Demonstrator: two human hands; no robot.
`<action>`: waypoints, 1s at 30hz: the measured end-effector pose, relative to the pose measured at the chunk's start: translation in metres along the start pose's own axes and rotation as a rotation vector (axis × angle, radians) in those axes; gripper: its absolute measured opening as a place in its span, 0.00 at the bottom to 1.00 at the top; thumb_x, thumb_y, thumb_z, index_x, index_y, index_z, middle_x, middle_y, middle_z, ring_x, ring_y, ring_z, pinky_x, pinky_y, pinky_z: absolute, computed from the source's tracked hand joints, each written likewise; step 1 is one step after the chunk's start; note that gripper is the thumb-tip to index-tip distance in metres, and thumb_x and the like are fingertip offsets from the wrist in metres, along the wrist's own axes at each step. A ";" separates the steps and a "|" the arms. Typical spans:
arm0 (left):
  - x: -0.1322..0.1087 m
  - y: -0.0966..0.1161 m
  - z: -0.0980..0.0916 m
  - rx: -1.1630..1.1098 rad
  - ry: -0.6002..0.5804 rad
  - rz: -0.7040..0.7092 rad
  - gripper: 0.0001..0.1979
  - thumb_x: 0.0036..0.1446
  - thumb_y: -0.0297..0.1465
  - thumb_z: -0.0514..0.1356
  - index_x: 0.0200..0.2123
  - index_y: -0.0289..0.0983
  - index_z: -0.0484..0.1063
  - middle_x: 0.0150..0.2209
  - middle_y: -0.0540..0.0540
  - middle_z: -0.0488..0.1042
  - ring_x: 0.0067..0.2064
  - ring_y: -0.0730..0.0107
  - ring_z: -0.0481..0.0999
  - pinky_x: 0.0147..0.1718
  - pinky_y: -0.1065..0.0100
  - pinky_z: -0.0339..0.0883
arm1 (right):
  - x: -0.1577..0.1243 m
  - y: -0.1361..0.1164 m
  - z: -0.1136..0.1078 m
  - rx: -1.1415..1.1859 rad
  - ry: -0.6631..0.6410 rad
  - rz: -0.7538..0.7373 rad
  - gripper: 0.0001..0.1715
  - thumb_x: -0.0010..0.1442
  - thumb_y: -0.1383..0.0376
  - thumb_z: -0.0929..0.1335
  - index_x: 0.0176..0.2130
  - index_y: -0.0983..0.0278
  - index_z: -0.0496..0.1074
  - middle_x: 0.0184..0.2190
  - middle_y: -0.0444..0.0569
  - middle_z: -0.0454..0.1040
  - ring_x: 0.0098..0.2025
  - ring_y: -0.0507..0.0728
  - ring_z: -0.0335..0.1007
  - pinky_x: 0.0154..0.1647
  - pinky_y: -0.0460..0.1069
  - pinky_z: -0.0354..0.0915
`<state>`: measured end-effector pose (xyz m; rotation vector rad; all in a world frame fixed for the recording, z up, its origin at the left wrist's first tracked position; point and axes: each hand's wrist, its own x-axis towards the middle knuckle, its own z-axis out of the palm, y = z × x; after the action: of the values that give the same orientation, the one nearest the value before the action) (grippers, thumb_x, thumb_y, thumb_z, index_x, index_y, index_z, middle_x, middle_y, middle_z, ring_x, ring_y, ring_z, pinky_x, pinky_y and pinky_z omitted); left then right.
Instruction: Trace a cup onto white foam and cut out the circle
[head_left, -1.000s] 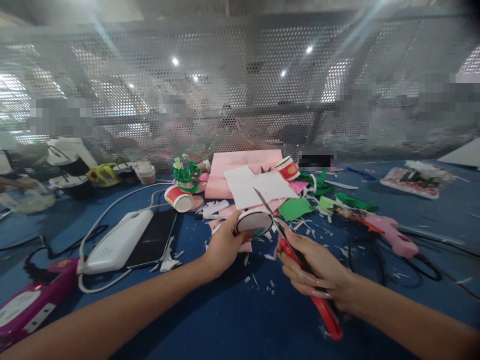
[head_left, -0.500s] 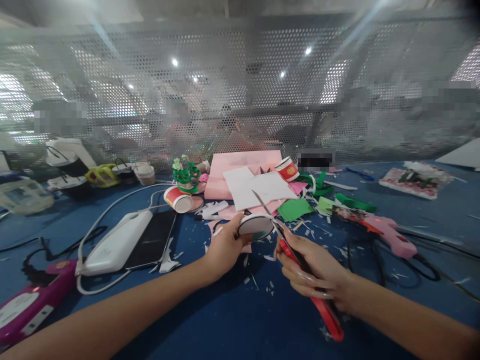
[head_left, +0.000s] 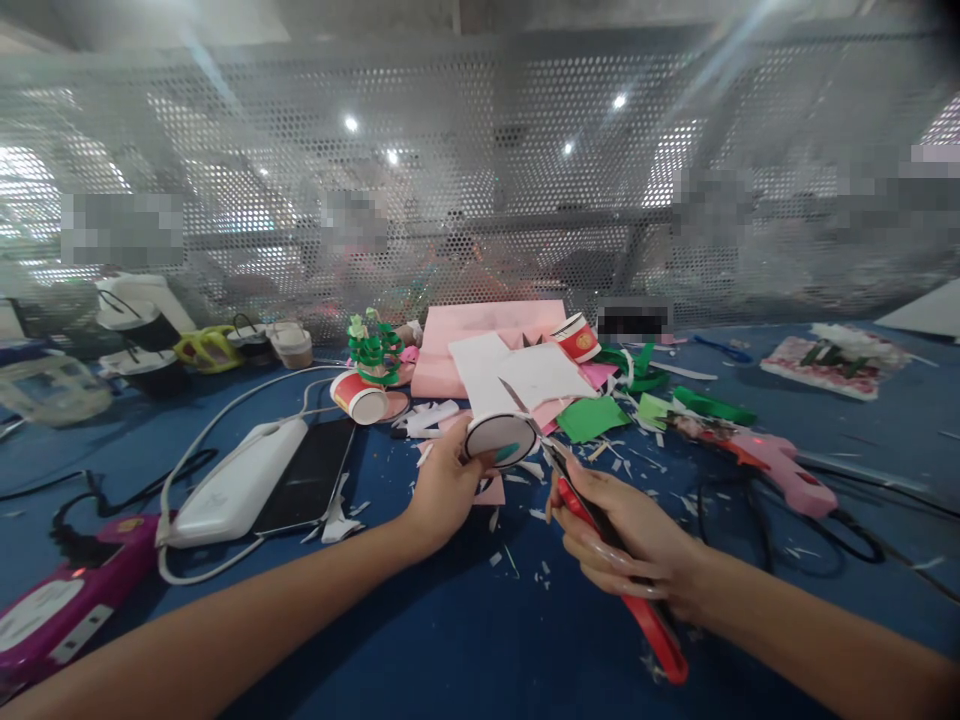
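Head view: over the near part of the desk, your right hand is gripping the scissors, fingers curling round the red handles, blades pointing away from you at the disc's right edge; whether they are biting is hard to tell. Your left hand is pinching the disc between thumb and fingers, holding it raised over the desk's middle. You seem to be trimming its rim, so the next move is probably calling for a steady pinch, a slight turn of the disc and a short snip, fingertips clear of the blades. Phone and glue gun are lying toward the left and right edges. Farther off, white paper is overlapping pink paper near the far edge.
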<state>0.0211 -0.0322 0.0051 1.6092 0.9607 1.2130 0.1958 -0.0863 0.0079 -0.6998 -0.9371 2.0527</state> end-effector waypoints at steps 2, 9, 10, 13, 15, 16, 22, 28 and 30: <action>0.001 0.000 0.000 0.002 0.001 -0.007 0.19 0.47 0.23 0.54 0.45 0.37 0.65 0.41 0.46 0.73 0.40 0.66 0.73 0.33 0.67 0.71 | 0.000 0.000 0.000 0.021 0.010 0.005 0.24 0.62 0.52 0.55 0.28 0.66 0.66 0.09 0.36 0.58 0.05 0.43 0.40 0.03 0.38 0.48; -0.002 -0.001 0.001 0.101 -0.045 0.003 0.12 0.49 0.26 0.56 0.40 0.37 0.67 0.34 0.49 0.74 0.35 0.69 0.73 0.32 0.68 0.69 | -0.003 0.001 0.004 0.018 -0.008 -0.010 0.23 0.62 0.53 0.57 0.29 0.66 0.66 0.09 0.36 0.58 0.05 0.43 0.40 0.03 0.38 0.48; -0.003 -0.003 0.000 0.156 -0.044 0.007 0.10 0.49 0.26 0.56 0.37 0.36 0.67 0.32 0.50 0.73 0.34 0.69 0.72 0.32 0.69 0.69 | -0.003 0.001 0.005 0.008 -0.003 -0.019 0.22 0.62 0.53 0.57 0.29 0.66 0.66 0.09 0.36 0.59 0.05 0.43 0.40 0.02 0.38 0.48; -0.004 -0.006 0.000 0.262 -0.033 0.019 0.08 0.49 0.27 0.57 0.35 0.36 0.68 0.30 0.50 0.73 0.32 0.70 0.72 0.31 0.69 0.68 | -0.005 0.000 0.009 -0.028 0.033 -0.057 0.21 0.61 0.53 0.58 0.30 0.66 0.66 0.09 0.36 0.59 0.05 0.43 0.41 0.03 0.39 0.49; -0.004 -0.005 0.001 0.202 -0.049 0.001 0.10 0.49 0.27 0.57 0.38 0.37 0.67 0.33 0.49 0.74 0.34 0.68 0.73 0.33 0.68 0.69 | -0.005 -0.001 0.011 -0.045 0.071 -0.076 0.21 0.61 0.53 0.58 0.29 0.66 0.65 0.08 0.36 0.59 0.05 0.43 0.41 0.03 0.38 0.49; -0.003 -0.003 0.001 0.147 -0.054 -0.019 0.12 0.49 0.27 0.56 0.40 0.38 0.66 0.35 0.48 0.74 0.35 0.68 0.73 0.34 0.67 0.70 | -0.005 -0.002 0.011 -0.047 0.090 -0.082 0.22 0.61 0.53 0.57 0.28 0.66 0.65 0.07 0.36 0.58 0.05 0.43 0.40 0.02 0.38 0.48; 0.002 0.001 0.002 -0.054 -0.020 -0.100 0.18 0.46 0.28 0.59 0.44 0.37 0.64 0.38 0.47 0.73 0.37 0.67 0.74 0.31 0.67 0.72 | -0.003 -0.004 0.010 -0.032 0.104 -0.042 0.25 0.63 0.53 0.55 0.25 0.66 0.64 0.06 0.36 0.56 0.04 0.43 0.39 0.02 0.38 0.46; 0.004 -0.002 0.001 -0.088 -0.042 -0.086 0.17 0.46 0.27 0.58 0.42 0.36 0.65 0.38 0.47 0.73 0.39 0.66 0.73 0.33 0.66 0.72 | -0.005 -0.003 0.011 -0.060 0.117 -0.012 0.24 0.62 0.53 0.55 0.27 0.66 0.64 0.06 0.36 0.57 0.04 0.43 0.38 0.03 0.38 0.47; 0.004 -0.002 0.001 -0.079 -0.042 -0.067 0.16 0.46 0.27 0.58 0.42 0.37 0.66 0.38 0.48 0.73 0.39 0.67 0.73 0.34 0.67 0.71 | -0.005 -0.003 0.012 -0.077 0.143 -0.004 0.23 0.62 0.53 0.56 0.27 0.66 0.64 0.06 0.37 0.58 0.04 0.43 0.39 0.02 0.38 0.47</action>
<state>0.0232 -0.0284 0.0039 1.5229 0.9215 1.1537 0.1916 -0.0937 0.0182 -0.8733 -0.9377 1.9433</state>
